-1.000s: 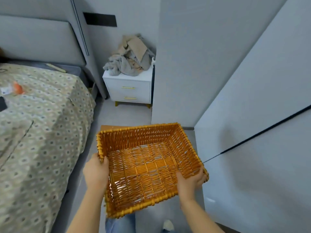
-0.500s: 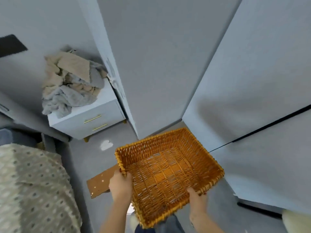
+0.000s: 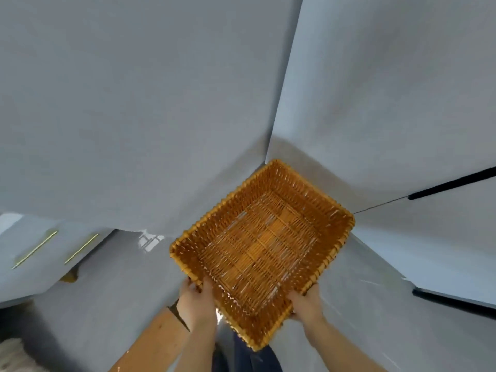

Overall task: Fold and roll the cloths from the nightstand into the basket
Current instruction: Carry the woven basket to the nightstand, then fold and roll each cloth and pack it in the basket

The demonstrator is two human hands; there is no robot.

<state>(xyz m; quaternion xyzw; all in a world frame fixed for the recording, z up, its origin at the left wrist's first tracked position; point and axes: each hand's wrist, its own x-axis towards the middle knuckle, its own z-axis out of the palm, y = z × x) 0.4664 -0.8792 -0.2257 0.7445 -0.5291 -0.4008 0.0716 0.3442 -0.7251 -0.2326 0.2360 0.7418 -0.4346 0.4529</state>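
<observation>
1. Basket (image 3: pixel 268 245), woven in orange wicker and rectangular, is held up off the floor by both hands at its near end, turned cornerwise so that one corner points toward the person and the opposite corner toward the meeting of the walls.
2. Left hand (image 3: pixel 196 304) grips the near-left rim: the thumb lies over the top edge inside the basket, and the fingers curl round the outside of the wall beneath it.
3. Right hand (image 3: pixel 306 304) grips the near-right rim the same way, thumb on the inner side of the edge, the other fingers wrapped under and mostly hidden behind the wicker.
4. Both hands are thus closed round the rim, well apart from each other, with the near corner of the basket hanging between the two forearms.
5. Inside, the basket shows only its woven bottom and sloping walls; nothing lies in it.
6. Below the basket and between the arms a strip of dark blue trouser cloth (image 3: pixel 241 355) shows.
7. Beside the left forearm lies a flat brown board (image 3: pixel 150 342) on the grey floor (image 3: pixel 107 304).
8. At the far left stands the white nightstand (image 3: pixel 40 253), seen only by its drawer fronts with two slim brass handles (image 3: pixel 80 249); its top is out of the frame, so the cloths cannot be seen.
9. Grey wall panels (image 3: pixel 134 103) fill the upper part of the view, and a paler panel (image 3: pixel 402 103) at the right carries a dark line.
10. A patch of pale patterned fabric (image 3: pixel 16 355) shows blurred in the lower-left corner.
</observation>
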